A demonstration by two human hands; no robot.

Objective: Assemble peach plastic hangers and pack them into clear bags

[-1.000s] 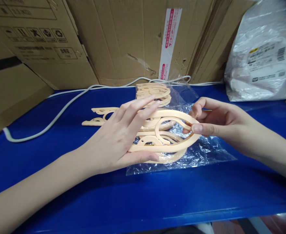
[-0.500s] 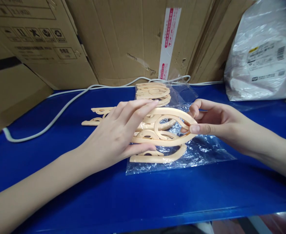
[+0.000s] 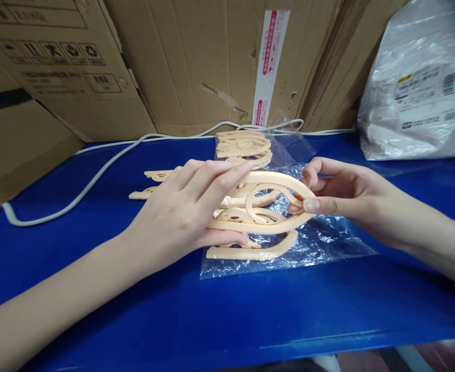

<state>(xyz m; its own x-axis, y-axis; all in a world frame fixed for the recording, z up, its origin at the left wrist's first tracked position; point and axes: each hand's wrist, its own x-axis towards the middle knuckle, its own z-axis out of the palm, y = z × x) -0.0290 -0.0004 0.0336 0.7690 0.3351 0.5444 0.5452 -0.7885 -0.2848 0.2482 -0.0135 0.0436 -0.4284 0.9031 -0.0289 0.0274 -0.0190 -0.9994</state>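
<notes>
A peach plastic folding hanger [image 3: 268, 204] is held just above a clear plastic bag [image 3: 320, 240] on the blue table [image 3: 227, 310]. My left hand [image 3: 184, 214] grips its left part, fingers laid over the top edge and thumb underneath. At the hanger's right end my right hand [image 3: 339, 196] pinches the curved tip between thumb and forefinger. Another peach hanger piece [image 3: 254, 250] lies flat on the bag below. Several more hangers [image 3: 243, 144] sit stacked in a bag behind, and one lies spread [image 3: 155, 185] behind my left hand.
Cardboard boxes [image 3: 220, 62] stand along the back of the table and at the left. A white cable [image 3: 95, 178] runs across the table in front of them. A white plastic package [image 3: 417, 93] with labels sits at the back right.
My left hand's fingers have curled down onto the hanger's top edge. The held hanger has lifted off the piece below it, which now lies alone on the bag.
</notes>
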